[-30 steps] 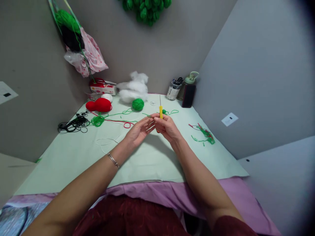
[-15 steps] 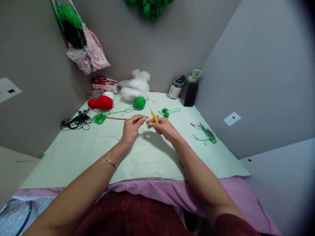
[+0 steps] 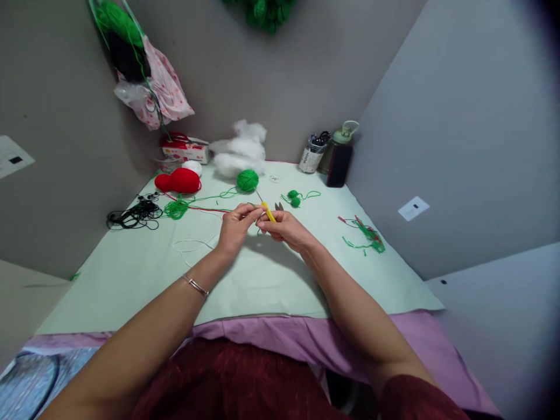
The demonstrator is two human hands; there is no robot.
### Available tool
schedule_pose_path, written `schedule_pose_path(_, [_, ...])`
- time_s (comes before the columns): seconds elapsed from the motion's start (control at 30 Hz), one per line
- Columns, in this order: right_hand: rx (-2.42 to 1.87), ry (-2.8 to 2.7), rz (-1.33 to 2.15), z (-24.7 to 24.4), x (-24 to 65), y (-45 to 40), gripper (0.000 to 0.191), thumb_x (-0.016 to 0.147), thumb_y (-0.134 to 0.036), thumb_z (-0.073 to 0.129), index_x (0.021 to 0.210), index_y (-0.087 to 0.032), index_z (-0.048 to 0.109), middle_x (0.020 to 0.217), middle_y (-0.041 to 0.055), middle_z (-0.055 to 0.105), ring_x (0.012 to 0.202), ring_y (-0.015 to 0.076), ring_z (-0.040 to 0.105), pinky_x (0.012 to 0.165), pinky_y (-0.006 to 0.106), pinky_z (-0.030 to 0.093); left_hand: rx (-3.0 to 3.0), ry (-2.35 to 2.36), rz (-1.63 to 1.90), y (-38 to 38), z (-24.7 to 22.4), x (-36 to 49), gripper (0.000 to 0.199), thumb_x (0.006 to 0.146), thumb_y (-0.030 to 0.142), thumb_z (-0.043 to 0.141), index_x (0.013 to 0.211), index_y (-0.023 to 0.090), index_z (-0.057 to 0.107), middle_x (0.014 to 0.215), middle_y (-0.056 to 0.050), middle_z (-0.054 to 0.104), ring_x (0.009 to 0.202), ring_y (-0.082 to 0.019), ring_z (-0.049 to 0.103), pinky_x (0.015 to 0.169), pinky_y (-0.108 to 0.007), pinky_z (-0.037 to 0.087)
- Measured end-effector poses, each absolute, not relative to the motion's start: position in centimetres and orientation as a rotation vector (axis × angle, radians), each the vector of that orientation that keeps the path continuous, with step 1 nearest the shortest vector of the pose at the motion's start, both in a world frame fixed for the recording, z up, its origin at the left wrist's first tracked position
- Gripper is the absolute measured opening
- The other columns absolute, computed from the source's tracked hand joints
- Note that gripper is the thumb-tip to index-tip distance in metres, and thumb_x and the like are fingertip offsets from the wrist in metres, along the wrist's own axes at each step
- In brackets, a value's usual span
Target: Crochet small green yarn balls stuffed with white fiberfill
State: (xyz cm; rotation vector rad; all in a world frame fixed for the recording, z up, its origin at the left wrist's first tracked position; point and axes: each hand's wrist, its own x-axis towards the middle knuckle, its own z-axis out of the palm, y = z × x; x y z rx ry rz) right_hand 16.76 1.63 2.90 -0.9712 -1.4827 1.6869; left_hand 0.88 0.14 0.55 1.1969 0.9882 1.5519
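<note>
Right hand [image 3: 282, 227] grips yellow hook [image 3: 269, 213], long axis slanting forward-left; left hand [image 3: 235, 229], just beside, pinches yarn [image 3: 252, 204].

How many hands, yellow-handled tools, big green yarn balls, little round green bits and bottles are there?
Left hand and right hand: 2
Yellow-handled tool: 1
Big green yarn ball: 1
Little round green bits: 2
Bottle: 1
Total: 7

- dark red cloth garment [image 3: 227, 379], creased
- dark red cloth sleeve [image 3: 405, 396], ending near right elbow
- left hand [image 3: 236, 228] bare, slim silver-coloured metal bangle [image 3: 196, 285] at wrist
</note>
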Motion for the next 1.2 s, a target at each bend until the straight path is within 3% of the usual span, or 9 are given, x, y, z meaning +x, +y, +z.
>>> schedule_pose_path(0.1, [-0.994, -1.439, 1.687, 2.6, 16.7, 1.8, 0.031, 0.062, -0.038, 0.088, 0.075, -0.016, 0.070, 0.057, -0.0037, 0.063, 0.043, 0.0041, 0.028, 0.042, 0.023, 0.014, 1.104, 0.962, 1.556, 0.1, 0.8, 0.8, 0.021, 0.079, 0.041, 0.079, 0.082, 0.020, 0.078, 0.091, -0.004, 0.075, 0.083, -0.016, 0.064, 0.081, -0.029, 0.050])
schedule_pose_path(0.27, [-0.981, -1.257, 1.616, 2.2, 17.2, 2.7, 0.034, 0.064, -0.039, 0.086, 0.085, -0.016, 0.070, 0.072, 0.0004, 0.074, 0.044, 0.0027, 0.021, 0.041, 0.023, 0.012, 0.996, 0.920, 1.497, 0.1, 1.0, 0.6, 0.035, 0.075, 0.049, 0.081, 0.091, 0.018, 0.076, 0.082, -0.003, 0.072, 0.078, -0.015, 0.067, 0.077, -0.028, 0.053])
schedule_pose_path(0.4, [-0.919, -1.152, 1.638, 2.5, 17.6, 3.1, 0.041, 0.062, -0.041, 0.088, 0.088, -0.018, 0.067, 0.080, -0.0007, 0.075, 0.045, 0.0018, 0.016, 0.040, 0.022, 0.011, 0.993, 0.923, 1.440, 0.0, 0.8, 0.8, 0.033, 0.070, 0.047, 0.086, 0.081, 0.017, 0.075, 0.081, -0.003, 0.072, 0.075, -0.014, 0.065, 0.075, -0.027, 0.054])
schedule_pose_path(0.57, [-0.858, -1.136, 1.715, 3.1, 17.7, 2.7, 0.043, 0.060, -0.042, 0.090, 0.084, -0.018, 0.064, 0.076, -0.0062, 0.066, 0.045, 0.0005, 0.014, 0.041, 0.021, 0.010, 1.012, 0.954, 1.436, 0.1, 0.5, 0.8, 0.031, 0.070, 0.045, 0.086, 0.082, 0.017, 0.078, 0.077, -0.002, 0.069, 0.070, -0.013, 0.061, 0.072, -0.027, 0.052])
schedule_pose_path(0.77, [-0.892, -1.265, 1.809, 3.1, 17.4, 2.3, 0.039, 0.065, -0.043, 0.090, 0.082, -0.015, 0.069, 0.068, -0.0057, 0.060, 0.044, 0.0004, 0.018, 0.040, 0.021, 0.010, 1.073, 0.996, 1.528, -0.1, 0.7, 0.9, 0.020, 0.076, 0.039, 0.081, 0.084, 0.020, 0.080, 0.080, -0.001, 0.071, 0.071, -0.013, 0.057, 0.073, -0.027, 0.049])
schedule_pose_path(1.0, [-0.912, -1.421, 1.860, 2.6, 16.9, 2.1, 0.041, 0.063, -0.048, 0.092, 0.065, -0.015, 0.066, 0.045, -0.0118, 0.034, 0.042, 0.0020, 0.017, 0.041, 0.021, 0.012, 1.118, 0.981, 1.535, -0.1, 0.3, 1.2, 0.018, 0.076, 0.038, 0.081, 0.080, 0.020, 0.078, 0.083, -0.001, 0.072, 0.074, -0.015, 0.061, 0.077, -0.027, 0.051])
schedule_pose_path(1.2, [-0.938, -1.352, 1.654, 2.6, 16.9, 2.1, 0.040, 0.065, -0.049, 0.088, 0.078, -0.018, 0.066, 0.062, -0.0055, 0.060, 0.044, 0.0027, 0.022, 0.043, 0.022, 0.013, 1.113, 0.941, 1.443, 0.0, 0.0, 1.2, 0.038, 0.084, 0.053, 0.073, 0.095, 0.017, 0.078, 0.090, -0.007, 0.076, 0.077, -0.018, 0.068, 0.079, -0.033, 0.055])
